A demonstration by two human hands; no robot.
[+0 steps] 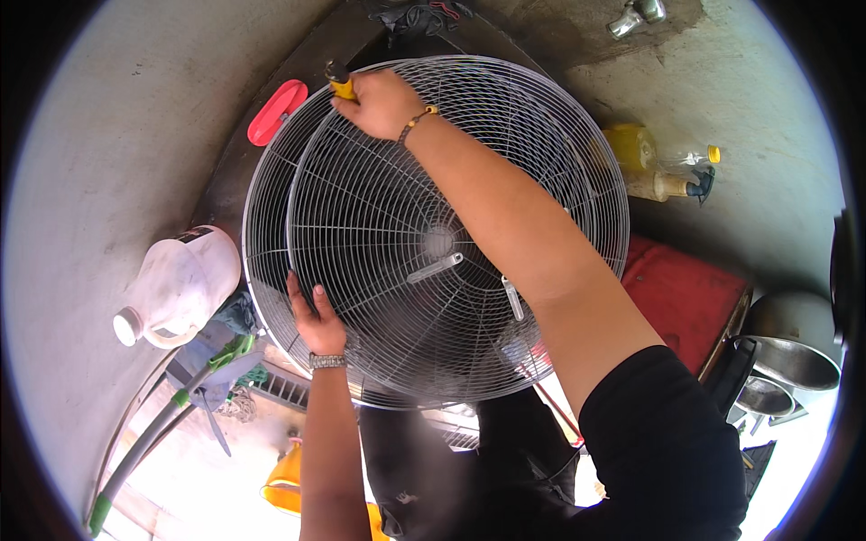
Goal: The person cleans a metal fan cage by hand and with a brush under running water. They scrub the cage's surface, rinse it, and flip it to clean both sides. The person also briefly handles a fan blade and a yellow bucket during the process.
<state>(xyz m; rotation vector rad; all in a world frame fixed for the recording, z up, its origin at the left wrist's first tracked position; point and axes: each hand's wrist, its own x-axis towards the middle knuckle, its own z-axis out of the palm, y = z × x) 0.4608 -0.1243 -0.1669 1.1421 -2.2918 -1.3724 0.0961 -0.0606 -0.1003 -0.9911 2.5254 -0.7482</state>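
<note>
Two round wire fan-guard grilles fill the middle, the upper grille overlapping the lower grille, whose rim shows at the left. My right hand grips a tool handle, yellow and black, over the far left rim; the tool's working end is hidden. Lower left, my left hand lies with spread fingers against the rim of the upper grille and grasps nothing that shows. Two clear flat strips, one strip near the centre and another strip beside my right forearm, are on the wire.
A red oval object stands by the far left rim. A large plastic jug is at the left, above a grey pole. Bottles, one with yellow liquid, line the right wall, near a red surface and metal bowls.
</note>
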